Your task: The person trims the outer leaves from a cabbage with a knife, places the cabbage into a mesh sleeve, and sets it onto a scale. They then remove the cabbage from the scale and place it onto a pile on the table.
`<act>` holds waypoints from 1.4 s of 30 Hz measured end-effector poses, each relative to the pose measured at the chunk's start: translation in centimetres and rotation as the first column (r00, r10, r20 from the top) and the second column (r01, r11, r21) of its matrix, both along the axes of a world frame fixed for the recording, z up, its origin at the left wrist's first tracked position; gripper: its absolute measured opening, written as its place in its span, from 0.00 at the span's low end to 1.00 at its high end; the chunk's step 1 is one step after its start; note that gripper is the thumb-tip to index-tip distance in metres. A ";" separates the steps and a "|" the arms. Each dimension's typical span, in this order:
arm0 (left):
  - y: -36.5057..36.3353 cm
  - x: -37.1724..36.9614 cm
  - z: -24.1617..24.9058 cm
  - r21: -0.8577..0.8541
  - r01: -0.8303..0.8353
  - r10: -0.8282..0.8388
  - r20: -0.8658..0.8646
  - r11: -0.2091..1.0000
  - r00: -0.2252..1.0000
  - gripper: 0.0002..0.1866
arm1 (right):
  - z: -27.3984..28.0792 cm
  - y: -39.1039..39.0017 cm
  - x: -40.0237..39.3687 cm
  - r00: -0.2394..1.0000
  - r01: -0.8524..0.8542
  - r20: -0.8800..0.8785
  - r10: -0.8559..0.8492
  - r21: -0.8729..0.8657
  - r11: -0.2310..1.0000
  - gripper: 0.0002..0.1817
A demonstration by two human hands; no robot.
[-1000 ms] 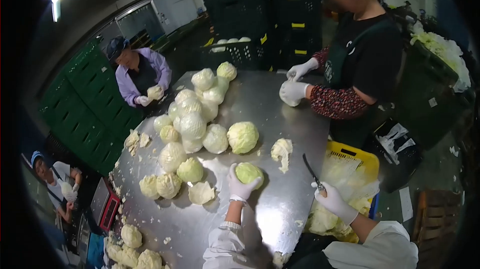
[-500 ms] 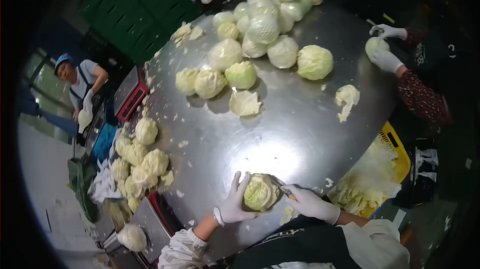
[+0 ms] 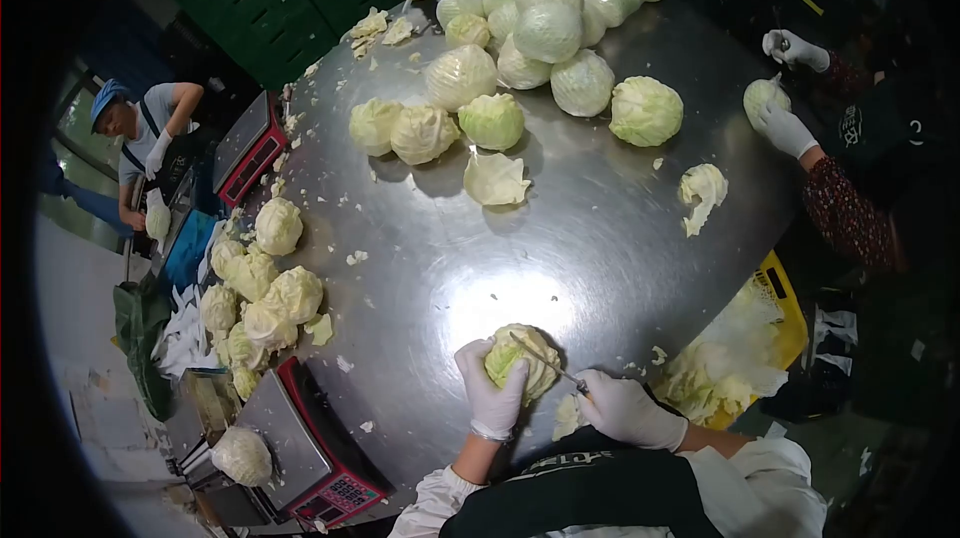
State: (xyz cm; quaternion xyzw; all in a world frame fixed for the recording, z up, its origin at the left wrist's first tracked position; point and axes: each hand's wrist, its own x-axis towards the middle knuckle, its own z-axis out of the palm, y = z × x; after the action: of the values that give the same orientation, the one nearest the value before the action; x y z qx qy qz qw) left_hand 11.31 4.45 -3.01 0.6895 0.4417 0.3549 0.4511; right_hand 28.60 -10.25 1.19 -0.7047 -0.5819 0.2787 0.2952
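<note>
A pale green cabbage (image 3: 541,376) rests on the metal table in front of me. My left hand (image 3: 490,393), in a white glove, grips its left side, with the thumb over the near face. In my gloved right hand (image 3: 632,412) is a knife (image 3: 550,362), its blade lying across the top of the cabbage. A loose leaf piece (image 3: 568,418) lies between the cabbage and my right hand.
Several cabbages (image 3: 548,33), many wrapped, crowd the far table (image 3: 600,248). More cabbages (image 3: 270,323) sit at left beside a red scale (image 3: 330,478). A yellow crate (image 3: 790,323) holds leaves at right. Co-workers stand left, far and right; the right one (image 3: 790,128) handles a cabbage.
My left hand has shifted from beside the cabbage to a grip on its near left side. The knife has moved from the right edge to across its top. My view has shifted slightly.
</note>
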 end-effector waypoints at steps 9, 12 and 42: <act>0.4 2.0 2.0 0.176 0.089 -0.051 -0.210 0.980 0.976 0.22 | -3.9 5.5 1.4 0.998 0.058 -0.015 -0.068 -0.378 0.924 0.15; 1.6 -1.1 0.2 0.085 0.131 -0.121 -0.116 0.988 0.986 0.23 | -3.6 5.2 1.6 0.979 0.105 -0.130 -0.155 -0.330 0.938 0.15; 1.0 -3.8 1.4 -0.037 0.318 -0.315 0.067 0.947 0.947 0.60 | 0.3 12.1 -0.1 0.996 -0.087 -0.013 0.087 -0.022 0.996 0.23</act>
State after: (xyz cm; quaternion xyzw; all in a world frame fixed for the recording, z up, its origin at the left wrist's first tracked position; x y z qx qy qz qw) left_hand 7.51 5.42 -1.59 0.7297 0.3198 0.2881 0.5313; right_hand 28.51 1.83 1.51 -0.6804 -0.6070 0.3018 0.2784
